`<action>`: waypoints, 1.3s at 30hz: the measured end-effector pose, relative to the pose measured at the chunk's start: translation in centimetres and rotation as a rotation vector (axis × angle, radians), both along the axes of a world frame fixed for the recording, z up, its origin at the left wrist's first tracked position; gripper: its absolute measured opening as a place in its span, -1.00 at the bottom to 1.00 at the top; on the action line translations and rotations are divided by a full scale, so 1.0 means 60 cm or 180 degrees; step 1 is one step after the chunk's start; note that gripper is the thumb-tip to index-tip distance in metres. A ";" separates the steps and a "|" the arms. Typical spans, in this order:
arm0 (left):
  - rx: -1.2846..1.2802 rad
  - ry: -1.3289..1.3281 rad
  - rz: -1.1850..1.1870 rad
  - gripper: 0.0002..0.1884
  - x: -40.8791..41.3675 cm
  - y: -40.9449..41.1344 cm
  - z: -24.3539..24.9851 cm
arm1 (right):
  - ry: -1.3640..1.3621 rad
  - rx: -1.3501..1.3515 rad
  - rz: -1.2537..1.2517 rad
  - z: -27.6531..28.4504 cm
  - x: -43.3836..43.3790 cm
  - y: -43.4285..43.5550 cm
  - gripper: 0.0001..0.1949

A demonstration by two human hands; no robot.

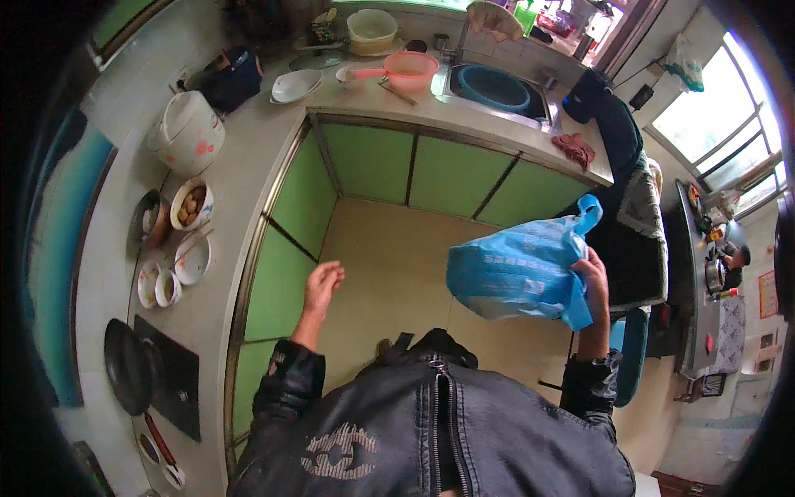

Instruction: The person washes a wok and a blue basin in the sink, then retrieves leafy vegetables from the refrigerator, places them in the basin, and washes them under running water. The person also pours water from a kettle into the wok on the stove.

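My right hand [593, 273] grips a blue non-woven bag [515, 267] near its gathered top. The bag hangs sideways over the floor, looks partly filled, bears pale writing, and hides what is inside it. One handle loop sticks up above my fingers, and another strip of blue cloth droops below. On the other side, my left hand [323, 286] is in the air beside the green cabinet doors [279, 279]. Its fingers are loosely bent and I see nothing in them.
An L-shaped counter [248, 161] carries a white rice cooker [189, 133], a bowl of brown round food [191, 206], a black wok [127, 366] and a pink strainer [411, 69]. A blue basin [494, 88] sits in the sink. Far right, a person [736, 258] is beside a pot.
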State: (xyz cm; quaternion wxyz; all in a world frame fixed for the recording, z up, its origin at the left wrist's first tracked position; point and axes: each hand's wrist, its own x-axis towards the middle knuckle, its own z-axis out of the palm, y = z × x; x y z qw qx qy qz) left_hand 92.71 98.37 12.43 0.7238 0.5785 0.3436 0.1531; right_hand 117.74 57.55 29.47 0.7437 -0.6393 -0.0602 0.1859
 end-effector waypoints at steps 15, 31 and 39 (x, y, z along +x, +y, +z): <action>0.4712 0.0485 0.0086 -0.57 0.453 0.249 0.092 | -0.0488 -0.0635 0.0125 0.135 0.149 0.072 -0.69; 0.3243 0.1805 -0.3059 -0.65 0.509 0.303 0.035 | -0.0745 -0.1717 0.0715 0.181 0.184 0.148 -0.73; 0.0415 0.0526 -0.2569 -0.67 0.444 0.126 0.059 | -0.0363 -0.1621 0.1295 0.182 0.204 0.087 -0.55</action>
